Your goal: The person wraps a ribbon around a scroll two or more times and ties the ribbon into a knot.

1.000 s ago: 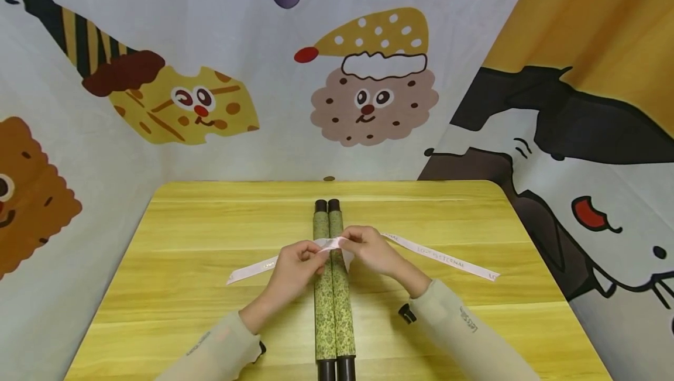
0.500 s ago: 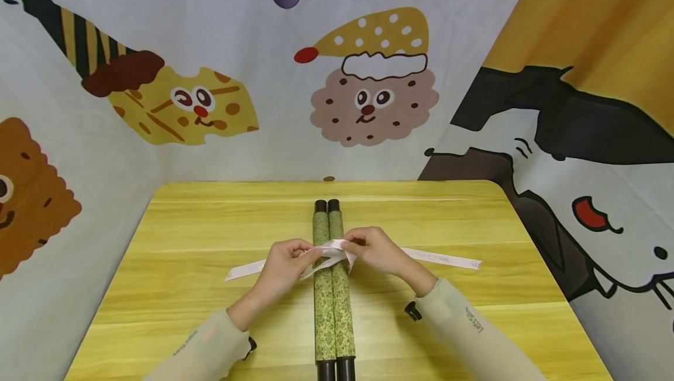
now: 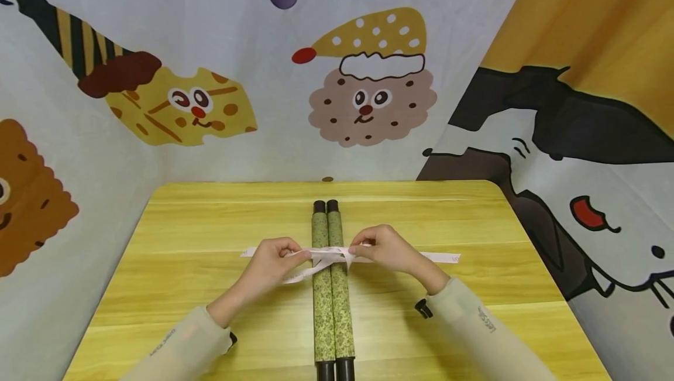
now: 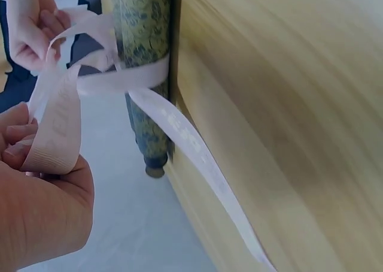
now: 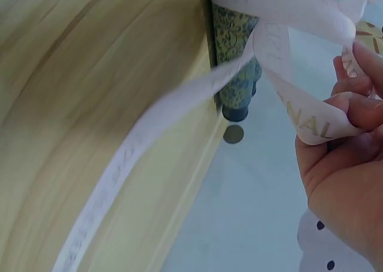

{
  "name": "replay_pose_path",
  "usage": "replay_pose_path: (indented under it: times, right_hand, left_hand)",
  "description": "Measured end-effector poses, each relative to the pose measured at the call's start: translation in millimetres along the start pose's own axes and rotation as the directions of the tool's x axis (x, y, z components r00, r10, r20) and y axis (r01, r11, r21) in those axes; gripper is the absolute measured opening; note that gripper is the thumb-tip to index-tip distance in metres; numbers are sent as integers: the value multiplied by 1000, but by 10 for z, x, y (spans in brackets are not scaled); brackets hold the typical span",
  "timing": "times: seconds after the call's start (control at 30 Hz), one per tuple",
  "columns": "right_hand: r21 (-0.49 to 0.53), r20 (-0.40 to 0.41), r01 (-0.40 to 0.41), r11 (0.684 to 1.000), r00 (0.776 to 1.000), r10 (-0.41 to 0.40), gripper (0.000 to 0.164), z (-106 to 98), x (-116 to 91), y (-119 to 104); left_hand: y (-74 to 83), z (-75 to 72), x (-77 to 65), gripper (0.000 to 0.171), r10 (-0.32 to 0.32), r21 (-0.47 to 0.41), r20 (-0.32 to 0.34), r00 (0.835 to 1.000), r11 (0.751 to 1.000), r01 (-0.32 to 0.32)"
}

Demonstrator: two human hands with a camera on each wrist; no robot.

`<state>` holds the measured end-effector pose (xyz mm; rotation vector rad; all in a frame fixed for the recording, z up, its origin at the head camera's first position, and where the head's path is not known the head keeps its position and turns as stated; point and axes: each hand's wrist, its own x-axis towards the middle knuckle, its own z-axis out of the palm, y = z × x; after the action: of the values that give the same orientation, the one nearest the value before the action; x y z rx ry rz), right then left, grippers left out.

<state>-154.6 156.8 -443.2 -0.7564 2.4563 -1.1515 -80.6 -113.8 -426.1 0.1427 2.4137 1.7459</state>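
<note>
Two scrolls in green patterned covering with dark end knobs lie side by side on the table. A pale pink ribbon with gold lettering passes around them near their upper half. My left hand pinches a loop of the ribbon just left of the scrolls. To their right, my right hand pinches another part of it. In the left wrist view, the ribbon band crosses the scroll and a loose tail trails over the wood. Gold letters show on the folded loop in the right wrist view.
The wooden table has a light yellow grain and rounded far corners. Behind it hangs a white cloth printed with cartoon cheese and a cookie. Ribbon tails lie out to both sides of the scrolls.
My hands have drawn apart, the left one leftward and the right one rightward, stretching the ribbon between them over the scrolls. The right tail has slid inward; the scrolls stay in place.
</note>
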Motion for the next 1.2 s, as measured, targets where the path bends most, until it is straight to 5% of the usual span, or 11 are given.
replay_pose_path:
  times: [0.23,0.47,0.87,1.2]
  right_hand:
    - [0,21,-6,1000,1000,6,10,-144,-91,76]
    - [-15,17,4,1000,1000,-3,10,-294,-207,166]
    - [-52,17,-44,998,999,45,12,-499,-380,295]
    - [-58,22,-97,994,995,98,12,-743,-571,82]
  left_hand:
    - [-293,-189,8,21,23,108,35,999,994,-27]
    - [-332,-383,-79,20,-22,163,38,999,986,16]
    - [-432,-686,-150,18,9,222,58,998,975,-22]
    - [-479,-965,-221,22,-64,263,79,995,964,41]
